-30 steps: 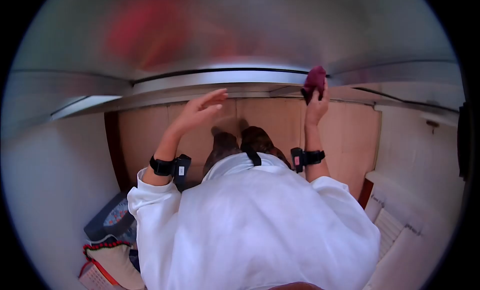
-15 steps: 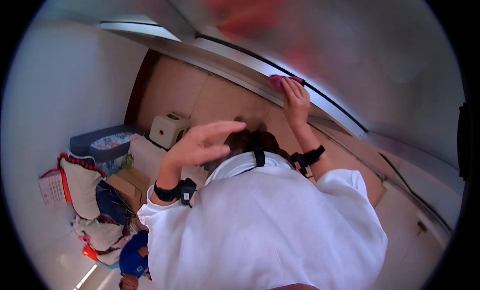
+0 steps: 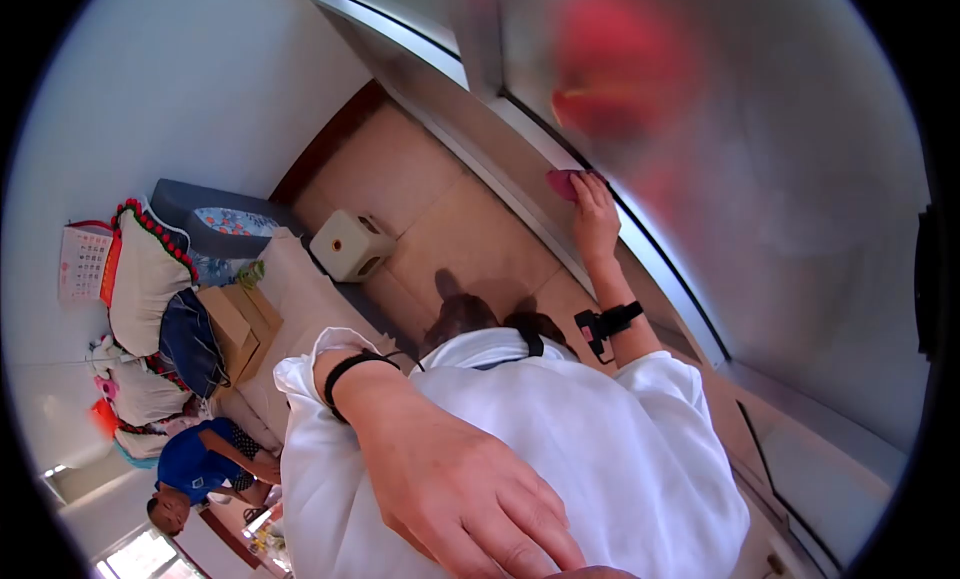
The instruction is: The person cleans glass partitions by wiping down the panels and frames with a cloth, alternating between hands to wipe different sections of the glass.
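My right hand (image 3: 597,219) is closed around a folded purple-red cloth (image 3: 564,184), pressed against the metal frame (image 3: 668,257) of a frosted glass door. The cloth sticks out at the left of my fingers. My left hand (image 3: 470,499) is raised close to the camera in front of my white shirt (image 3: 610,459). Its fingers stretch down to the bottom edge, beside a bit of skin there; the thumb is hidden and nothing shows in this hand.
A blurred red shape (image 3: 620,59) shows on the frosted glass (image 3: 800,179). On the tiled floor stands a cream stool (image 3: 352,244). At left are a sofa with cushions (image 3: 150,264), a cardboard box (image 3: 240,329) and a person in a blue shirt (image 3: 195,459).
My left hand has moved from over the floor up close to the camera. The view has turned, showing more of the seated person. My right hand keeps the cloth at the frame.
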The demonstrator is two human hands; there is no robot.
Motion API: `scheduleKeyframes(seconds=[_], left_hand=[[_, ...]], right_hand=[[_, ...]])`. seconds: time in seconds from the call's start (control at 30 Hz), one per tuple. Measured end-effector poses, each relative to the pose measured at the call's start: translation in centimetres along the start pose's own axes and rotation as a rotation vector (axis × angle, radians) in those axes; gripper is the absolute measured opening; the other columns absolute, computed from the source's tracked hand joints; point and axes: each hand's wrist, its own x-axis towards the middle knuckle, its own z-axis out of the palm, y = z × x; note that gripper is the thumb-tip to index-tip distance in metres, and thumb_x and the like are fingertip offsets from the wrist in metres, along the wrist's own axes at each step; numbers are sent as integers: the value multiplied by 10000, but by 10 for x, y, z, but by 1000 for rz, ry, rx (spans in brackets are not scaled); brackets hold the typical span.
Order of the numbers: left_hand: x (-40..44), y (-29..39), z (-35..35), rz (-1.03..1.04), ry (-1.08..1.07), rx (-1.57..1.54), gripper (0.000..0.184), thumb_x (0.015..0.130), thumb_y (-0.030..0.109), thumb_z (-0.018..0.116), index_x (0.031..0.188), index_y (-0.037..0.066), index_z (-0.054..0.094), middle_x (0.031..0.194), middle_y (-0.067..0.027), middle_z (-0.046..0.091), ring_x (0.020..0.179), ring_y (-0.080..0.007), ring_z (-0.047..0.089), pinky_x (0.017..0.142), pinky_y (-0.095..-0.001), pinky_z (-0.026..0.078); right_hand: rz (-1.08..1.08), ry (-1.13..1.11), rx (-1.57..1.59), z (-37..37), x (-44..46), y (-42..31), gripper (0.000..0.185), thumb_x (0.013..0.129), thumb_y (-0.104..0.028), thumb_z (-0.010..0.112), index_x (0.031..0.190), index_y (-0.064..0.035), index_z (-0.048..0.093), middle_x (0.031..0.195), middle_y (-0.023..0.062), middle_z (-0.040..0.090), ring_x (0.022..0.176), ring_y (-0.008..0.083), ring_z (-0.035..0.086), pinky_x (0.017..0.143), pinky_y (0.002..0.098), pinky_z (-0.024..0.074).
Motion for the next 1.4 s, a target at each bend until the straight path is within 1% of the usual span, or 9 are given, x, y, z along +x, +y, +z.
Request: scheduleKeyframes(seconds=[0.4,0.5,0.77,0.9,0.97,1.1,1.2,1.3,1.4], left_hand=[[-54,109,-62,21,-35,462,211,955,166,495,877,43,648,1092,-171,607,1042,-348,583,859,-465,469],[-78,132,-65,59,20,555,216,958,190,496,892,50,646,1060,-158,613,1027,-348,584,877,-474,458],[-120,189,-72,212,128,511,174,955,182,496,993,49,600,1035,-141,613,1024,-371,569,903,-520,446],[-142,228,-89,106,59,554,203,951,202,494,1055,52,585,1113,-147,594,1082,-390,546,929,-535,432],[-151,247,-99,91,34,550,215,948,212,496,1067,55,584,1144,-146,582,1111,-390,535,938,-541,426],[-176,274,-120,84,104,723,221,942,214,512,1083,63,589,1198,-129,552,1183,-352,497,955,-542,430],[-192,299,-153,78,-125,1057,227,931,186,523,1109,59,585,1199,-127,553,1186,-339,500,963,-536,433],[-209,309,-184,142,39,1128,257,910,151,539,1148,62,572,1232,-122,537,1199,-331,492,934,-541,447],[-209,317,-236,21,77,1346,77,874,107,559,899,41,589,1064,-89,595,1033,-254,563,910,-421,482]], right_hand=[[-134,-272,140,127,104,-76,437,755,7,586,1179,-99,601,1209,102,588,1164,299,525,971,377,422],[318,-551,668,137,118,-95,344,821,-12,587,1164,-35,616,1093,136,649,955,187,629,828,267,476],[519,-506,1146,133,160,-217,336,897,-115,590,1203,24,572,1081,70,624,983,135,580,852,262,458],[271,10,1000,82,275,-303,380,908,-176,593,1220,37,551,1129,99,590,1016,186,556,887,301,448],[13,324,1384,21,352,-328,424,900,-212,613,1210,56,507,1154,137,557,1038,245,544,906,381,448],[-531,1469,912,-101,436,-414,304,894,-186,567,1110,27,539,1034,154,582,1019,225,564,777,325,538],[-642,1098,886,-95,447,-465,249,867,-46,529,1105,-12,592,1085,127,623,1025,224,594,758,293,550],[-846,992,364,-17,499,-461,324,828,29,506,1101,-81,640,1168,63,620,1102,236,565,917,344,455],[-862,880,-71,68,542,-447,366,793,21,534,1073,-172,668,1167,14,614,1184,234,505,997,401,340]])
